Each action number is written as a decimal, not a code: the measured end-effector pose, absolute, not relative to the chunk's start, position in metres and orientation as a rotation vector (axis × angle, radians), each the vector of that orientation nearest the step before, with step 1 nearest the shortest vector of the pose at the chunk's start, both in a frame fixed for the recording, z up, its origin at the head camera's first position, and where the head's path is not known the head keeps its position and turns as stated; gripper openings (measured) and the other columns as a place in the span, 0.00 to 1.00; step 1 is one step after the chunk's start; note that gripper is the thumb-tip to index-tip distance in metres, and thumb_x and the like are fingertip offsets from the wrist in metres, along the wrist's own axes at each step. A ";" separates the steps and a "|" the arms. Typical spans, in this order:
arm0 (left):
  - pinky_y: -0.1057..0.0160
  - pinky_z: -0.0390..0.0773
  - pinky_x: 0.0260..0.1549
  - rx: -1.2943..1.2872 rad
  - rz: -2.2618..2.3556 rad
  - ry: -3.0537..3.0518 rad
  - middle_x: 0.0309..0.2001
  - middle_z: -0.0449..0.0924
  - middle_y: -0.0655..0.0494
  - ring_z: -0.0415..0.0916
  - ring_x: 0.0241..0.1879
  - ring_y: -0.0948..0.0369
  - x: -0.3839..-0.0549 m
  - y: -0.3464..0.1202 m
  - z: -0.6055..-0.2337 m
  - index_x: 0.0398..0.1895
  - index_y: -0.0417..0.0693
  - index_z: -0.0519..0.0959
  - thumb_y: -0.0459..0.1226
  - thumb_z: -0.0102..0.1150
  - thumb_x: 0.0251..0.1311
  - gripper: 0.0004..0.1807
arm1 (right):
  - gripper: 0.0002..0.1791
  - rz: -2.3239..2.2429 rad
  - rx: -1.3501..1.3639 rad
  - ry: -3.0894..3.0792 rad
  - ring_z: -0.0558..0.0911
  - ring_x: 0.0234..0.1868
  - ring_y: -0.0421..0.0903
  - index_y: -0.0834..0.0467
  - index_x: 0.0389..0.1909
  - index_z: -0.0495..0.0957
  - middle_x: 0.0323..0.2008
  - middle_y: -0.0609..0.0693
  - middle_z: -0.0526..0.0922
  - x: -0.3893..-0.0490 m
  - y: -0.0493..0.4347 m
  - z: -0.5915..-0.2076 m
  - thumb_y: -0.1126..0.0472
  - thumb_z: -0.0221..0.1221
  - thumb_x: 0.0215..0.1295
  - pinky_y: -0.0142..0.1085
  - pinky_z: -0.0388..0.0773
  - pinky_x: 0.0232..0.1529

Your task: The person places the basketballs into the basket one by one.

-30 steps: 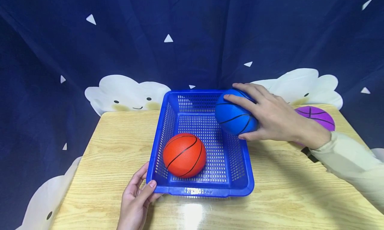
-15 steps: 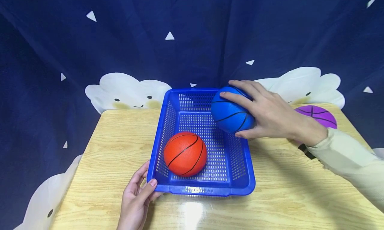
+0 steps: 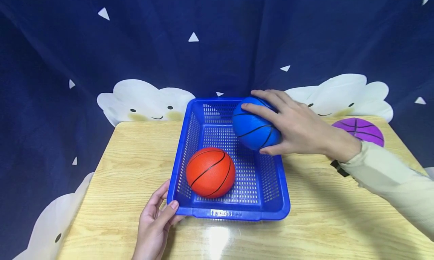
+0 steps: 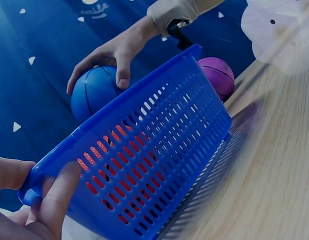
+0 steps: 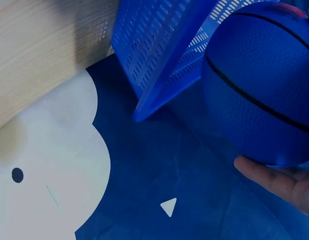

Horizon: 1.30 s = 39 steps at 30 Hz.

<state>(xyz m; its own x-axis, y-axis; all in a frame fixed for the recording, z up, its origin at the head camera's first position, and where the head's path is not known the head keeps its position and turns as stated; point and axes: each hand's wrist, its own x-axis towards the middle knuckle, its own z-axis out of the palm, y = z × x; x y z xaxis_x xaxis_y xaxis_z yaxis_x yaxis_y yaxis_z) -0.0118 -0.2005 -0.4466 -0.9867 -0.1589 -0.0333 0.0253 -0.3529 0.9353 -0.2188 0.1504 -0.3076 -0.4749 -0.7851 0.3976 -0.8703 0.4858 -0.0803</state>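
A blue plastic basket (image 3: 227, 214) with slotted walls stands on the table. My left hand (image 3: 156, 220) grips its near left corner, thumb on the rim and fingers beneath and behind. An orange-red basketball (image 3: 210, 172) lies in the near left part of the basket; in the left wrist view it shows through the slots. My right hand (image 3: 295, 126) holds a blue basketball (image 3: 255, 124) over the far right of the basket, fingers over its top and thumb on the near side. In the right wrist view the blue basketball (image 5: 259, 90) is above the rim.
To the right a purple basketball (image 3: 361, 130) rests on the wood-grain table (image 3: 315, 214), partly covered by the right forearm. A dark blue curtain (image 3: 220, 37) with white clouds and triangles hangs behind the table. A dark band shows at the right wrist.
My right hand has carried the blue basketball a little to the left, further over the basket. The left hand keeps its grip on the corner. The whole view has shifted slightly.
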 end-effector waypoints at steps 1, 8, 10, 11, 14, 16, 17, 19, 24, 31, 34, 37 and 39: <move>0.49 0.92 0.51 0.175 -2.489 -1.714 0.60 0.74 0.41 0.89 0.49 0.50 -0.012 -0.200 -0.446 0.78 0.35 0.69 0.20 0.54 0.76 0.29 | 0.60 0.389 1.404 -2.424 0.69 0.73 0.68 0.45 0.82 0.65 0.80 0.61 0.63 -0.219 0.150 -0.308 0.38 0.83 0.48 0.75 0.87 0.49; 0.50 0.92 0.51 0.200 -2.492 -1.714 0.60 0.73 0.41 0.89 0.49 0.51 -0.012 -0.200 -0.445 0.78 0.35 0.68 0.20 0.54 0.75 0.30 | 0.60 0.388 1.425 -2.415 0.69 0.73 0.68 0.46 0.82 0.66 0.79 0.62 0.64 -0.223 0.145 -0.313 0.40 0.83 0.47 0.74 0.88 0.48; 0.49 0.92 0.51 0.199 -2.492 -1.711 0.59 0.73 0.41 0.89 0.49 0.51 -0.012 -0.200 -0.445 0.78 0.34 0.68 0.19 0.54 0.75 0.30 | 0.61 0.390 1.426 -2.428 0.69 0.73 0.68 0.46 0.82 0.66 0.79 0.62 0.63 -0.223 0.143 -0.315 0.39 0.83 0.46 0.75 0.87 0.47; 0.50 0.92 0.51 0.200 -2.493 -1.710 0.59 0.74 0.41 0.89 0.49 0.51 -0.012 -0.200 -0.445 0.78 0.35 0.68 0.20 0.54 0.75 0.30 | 0.61 0.390 1.428 -2.435 0.69 0.73 0.68 0.46 0.82 0.66 0.80 0.61 0.63 -0.224 0.142 -0.315 0.39 0.83 0.46 0.75 0.87 0.48; 0.49 0.92 0.51 0.196 -2.494 -1.707 0.59 0.74 0.41 0.89 0.50 0.50 -0.012 -0.200 -0.445 0.78 0.34 0.68 0.20 0.54 0.75 0.29 | 0.60 0.395 1.426 -2.461 0.68 0.74 0.67 0.46 0.82 0.66 0.80 0.61 0.63 -0.225 0.140 -0.318 0.38 0.82 0.47 0.76 0.87 0.47; 0.50 0.92 0.51 0.195 -2.493 -1.706 0.60 0.74 0.41 0.89 0.50 0.50 -0.012 -0.200 -0.445 0.78 0.35 0.68 0.20 0.54 0.75 0.29 | 0.60 0.399 1.426 -2.479 0.67 0.74 0.67 0.45 0.82 0.66 0.80 0.60 0.62 -0.225 0.139 -0.319 0.38 0.82 0.48 0.76 0.86 0.48; 0.50 0.92 0.51 0.196 -2.493 -1.705 0.60 0.74 0.41 0.89 0.50 0.50 -0.012 -0.200 -0.445 0.78 0.35 0.68 0.20 0.54 0.75 0.29 | 0.60 0.401 1.425 -2.486 0.67 0.74 0.67 0.45 0.82 0.66 0.80 0.60 0.62 -0.226 0.139 -0.319 0.38 0.82 0.48 0.76 0.86 0.48; 0.50 0.92 0.52 0.197 -2.494 -1.704 0.59 0.74 0.41 0.89 0.50 0.50 -0.012 -0.200 -0.445 0.78 0.35 0.69 0.20 0.54 0.75 0.29 | 0.60 0.403 1.421 -2.499 0.67 0.75 0.67 0.46 0.82 0.65 0.80 0.61 0.62 -0.226 0.139 -0.320 0.39 0.82 0.49 0.75 0.86 0.49; 0.50 0.92 0.52 0.206 -2.491 -1.708 0.57 0.73 0.42 0.89 0.50 0.51 -0.012 -0.200 -0.445 0.78 0.37 0.70 0.20 0.54 0.75 0.29 | 0.59 0.395 1.421 -2.532 0.66 0.75 0.67 0.45 0.83 0.65 0.81 0.61 0.62 -0.227 0.136 -0.322 0.39 0.82 0.50 0.74 0.86 0.50; 0.50 0.92 0.51 0.194 -2.491 -1.711 0.58 0.74 0.42 0.89 0.50 0.51 -0.013 -0.200 -0.446 0.78 0.36 0.69 0.19 0.54 0.75 0.29 | 0.59 0.372 1.425 -2.555 0.66 0.75 0.68 0.46 0.82 0.65 0.80 0.61 0.62 -0.231 0.133 -0.327 0.38 0.82 0.50 0.72 0.88 0.48; 0.50 0.92 0.51 0.178 -2.494 -1.705 0.59 0.75 0.41 0.89 0.50 0.51 -0.013 -0.200 -0.446 0.78 0.36 0.70 0.19 0.54 0.75 0.29 | 0.59 0.369 1.436 -2.555 0.66 0.75 0.68 0.46 0.82 0.65 0.80 0.62 0.62 -0.233 0.131 -0.329 0.38 0.82 0.49 0.72 0.88 0.49; 0.50 0.92 0.51 0.165 -2.497 -1.698 0.60 0.74 0.41 0.89 0.50 0.51 -0.013 -0.200 -0.447 0.78 0.36 0.70 0.19 0.53 0.75 0.29 | 0.59 0.366 1.445 -2.570 0.66 0.75 0.68 0.46 0.82 0.65 0.80 0.62 0.62 -0.234 0.128 -0.331 0.37 0.82 0.50 0.72 0.88 0.51; 0.49 0.92 0.51 0.157 -2.499 -1.693 0.60 0.74 0.41 0.89 0.50 0.51 -0.013 -0.200 -0.447 0.77 0.36 0.70 0.19 0.53 0.75 0.29 | 0.59 0.363 1.452 -2.581 0.65 0.75 0.68 0.46 0.82 0.65 0.80 0.62 0.62 -0.235 0.126 -0.332 0.37 0.82 0.51 0.73 0.87 0.52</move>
